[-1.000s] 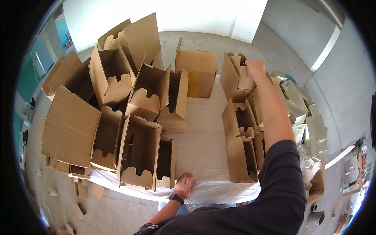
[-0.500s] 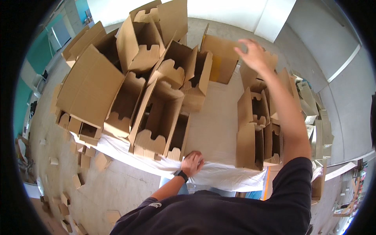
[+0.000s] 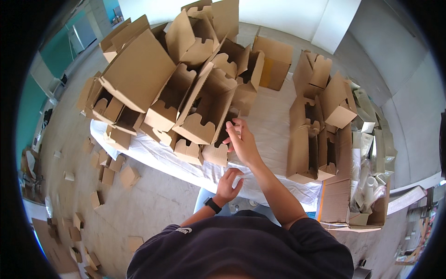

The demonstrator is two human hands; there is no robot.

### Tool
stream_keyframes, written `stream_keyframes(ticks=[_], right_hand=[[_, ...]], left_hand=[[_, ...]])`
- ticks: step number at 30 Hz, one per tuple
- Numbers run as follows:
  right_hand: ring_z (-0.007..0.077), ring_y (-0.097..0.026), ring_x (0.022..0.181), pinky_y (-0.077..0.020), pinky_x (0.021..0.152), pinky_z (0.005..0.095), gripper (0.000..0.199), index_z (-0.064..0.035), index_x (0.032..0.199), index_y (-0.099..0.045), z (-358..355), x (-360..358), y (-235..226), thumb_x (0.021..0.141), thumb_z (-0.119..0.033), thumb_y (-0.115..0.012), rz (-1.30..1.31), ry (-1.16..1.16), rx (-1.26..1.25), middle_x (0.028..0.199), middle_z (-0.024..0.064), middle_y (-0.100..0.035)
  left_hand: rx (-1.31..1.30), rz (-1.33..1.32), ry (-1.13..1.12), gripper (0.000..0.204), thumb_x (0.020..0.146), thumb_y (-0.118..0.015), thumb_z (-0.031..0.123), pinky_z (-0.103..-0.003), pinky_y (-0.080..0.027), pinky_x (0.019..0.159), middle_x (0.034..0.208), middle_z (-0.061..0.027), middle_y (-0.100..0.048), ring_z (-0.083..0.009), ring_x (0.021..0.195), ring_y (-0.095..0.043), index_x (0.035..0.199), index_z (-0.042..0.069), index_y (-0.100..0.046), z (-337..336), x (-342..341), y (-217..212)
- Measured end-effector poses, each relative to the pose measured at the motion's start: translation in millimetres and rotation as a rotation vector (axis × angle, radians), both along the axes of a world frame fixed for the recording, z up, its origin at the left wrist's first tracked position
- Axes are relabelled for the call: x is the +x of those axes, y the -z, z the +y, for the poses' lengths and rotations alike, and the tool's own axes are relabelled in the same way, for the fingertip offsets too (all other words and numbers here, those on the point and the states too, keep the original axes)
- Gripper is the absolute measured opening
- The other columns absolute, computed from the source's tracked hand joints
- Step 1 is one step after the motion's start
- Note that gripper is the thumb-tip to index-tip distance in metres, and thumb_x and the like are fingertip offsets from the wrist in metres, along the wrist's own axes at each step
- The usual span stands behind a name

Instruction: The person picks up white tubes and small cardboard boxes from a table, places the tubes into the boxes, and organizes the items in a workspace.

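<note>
My right hand [image 3: 243, 143] reaches over the right side of a narrow brown carton [image 3: 215, 155] with an open top. Its fingers are apart and overlap the carton's edge; whether they touch it I cannot make out. Lower and closer to me, my left hand [image 3: 229, 184] hovers by the front edge of the white-covered table [image 3: 274, 135]. Its fingers are loosely bent and spread, with nothing visible in them. A larger open carton [image 3: 206, 122] with a notched front flap stands tilted just left of the narrow one.
More open cartons [image 3: 134, 69] are heaped across the table's left and back. A second group of cartons [image 3: 303, 156] lines its right side. Beyond that, a big cardboard box [image 3: 337, 195] holds pale wrapped pieces [image 3: 369, 190]. Small cardboard pieces [image 3: 130, 176] lie on the floor at left.
My right hand has come down from the far right cartons to the narrow carton. My left hand has lifted slightly off the table edge. The whole view has shifted.
</note>
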State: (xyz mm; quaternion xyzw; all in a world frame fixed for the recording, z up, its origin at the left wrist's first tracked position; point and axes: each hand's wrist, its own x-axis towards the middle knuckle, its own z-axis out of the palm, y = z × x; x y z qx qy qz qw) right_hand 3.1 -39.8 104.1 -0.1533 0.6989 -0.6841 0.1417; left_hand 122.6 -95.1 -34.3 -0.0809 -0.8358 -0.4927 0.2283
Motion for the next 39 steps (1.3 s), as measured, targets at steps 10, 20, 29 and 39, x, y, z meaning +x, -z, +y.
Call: stream_keyframes(ticks=[10,20,29,39], right_hand=[[0.0272,-0.071,0.063,-0.0538,0.050,0.0321,0.061,0.0096,0.122,-0.044,-23.2,7.9,-29.7,0.094,-0.043,-0.053,0.099,-0.009,0.074,0.095,0.0221,-0.067],[0.0258,-0.065,0.059,-0.0579,0.048,0.0384,0.015,0.0058,0.096,-0.048,20.1,25.7,-55.0,0.092,-0.008,-0.050,0.208,0.139,-0.199,0.076,0.0208,-0.062],[0.0154,-0.062,0.082,-0.0476,0.071,0.0291,0.023,0.0014,0.113,-0.059,177.5,22.6,-46.6,0.094,-0.011,-0.054,0.428,0.262,0.010,0.089,0.0087,-0.065],[0.0373,-0.060,0.067,-0.0462,0.058,0.0433,0.010,-0.0096,0.093,-0.059,213.7,35.1,-31.0,0.091,-0.019,-0.061,0.771,0.083,0.769,0.070,0.0162,-0.059]], left_hand=[[0.160,0.129,-0.177,0.026,0.081,-0.063,-0.005,-0.035,-0.050,0.087,0.111,-0.0158,-0.061,-0.0301,0.099,-0.061,0.106,-0.001,-0.058,-28.6,-11.5,-40.4],[-0.086,0.116,-0.157,0.034,0.077,-0.065,-0.003,-0.042,-0.046,0.096,0.119,-0.0170,-0.058,-0.0354,0.115,-0.056,0.110,0.001,-0.060,-21.1,-6.2,-53.7],[-0.011,0.122,-0.215,0.029,0.081,-0.061,-0.005,-0.039,-0.048,0.094,0.120,-0.0142,-0.058,-0.0325,0.112,-0.058,0.109,0.002,-0.062,-39.6,5.8,-44.8],[0.174,0.117,-0.230,0.021,0.092,-0.052,-0.002,-0.033,-0.052,0.085,0.113,-0.0141,-0.062,-0.0255,0.100,-0.062,0.111,-0.001,-0.060,-39.1,10.1,-33.7]])
